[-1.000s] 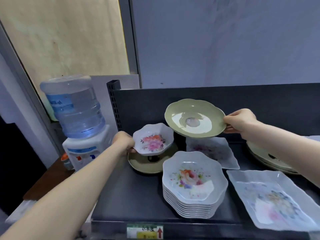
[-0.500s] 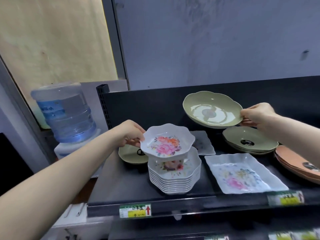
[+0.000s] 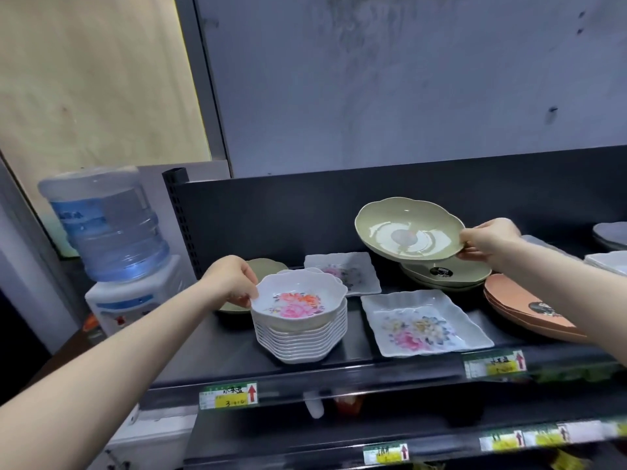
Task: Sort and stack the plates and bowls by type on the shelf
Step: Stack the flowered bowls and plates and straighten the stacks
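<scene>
Atop stack point(image 3: 300, 346), seemingly, bowl point(image 3: 298, 301) in left hand point(image 3: 230, 283), green plate point(image 3: 409, 228) in right hand point(image 3: 488, 239)

We are looking at a glossy, smooth green plate point(image 3: 410, 232) catching glare, an equally shiny white floral bowl point(image 3: 298, 300), a matt black metal shelf point(image 3: 354, 334), a clear bluish plastic water bottle point(image 3: 108, 225), a pale matt wooden panel point(image 3: 95, 79) and a dull, mottled, rough-looking grey wall point(image 3: 407, 79).

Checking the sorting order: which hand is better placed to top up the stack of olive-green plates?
Right: the right hand grips an olive-green scalloped plate above the olive-green stack; the left hand holds a white floral bowl.
</scene>
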